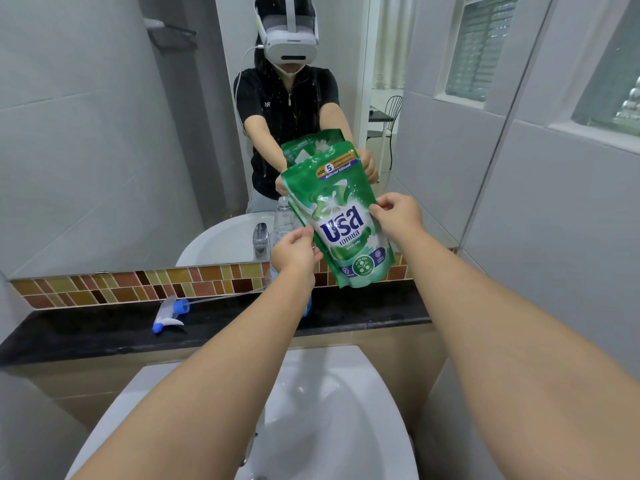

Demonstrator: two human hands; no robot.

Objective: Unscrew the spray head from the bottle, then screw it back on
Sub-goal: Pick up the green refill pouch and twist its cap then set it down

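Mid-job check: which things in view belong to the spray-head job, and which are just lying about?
Belongs to the job:
- spray head, off the bottle, lying on the black ledge
- clear bottle, standing open behind the pouch

Not part of it:
- green refill pouch, held by left hand and right hand
- tap
- sink

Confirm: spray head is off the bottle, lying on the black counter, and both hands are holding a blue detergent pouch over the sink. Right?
Not quite: the detergent pouch is green, not blue, as the head view shows. The rest stands: the spray head lies on the black counter, off the bottle, and the left hand and right hand both hold the pouch over the sink.
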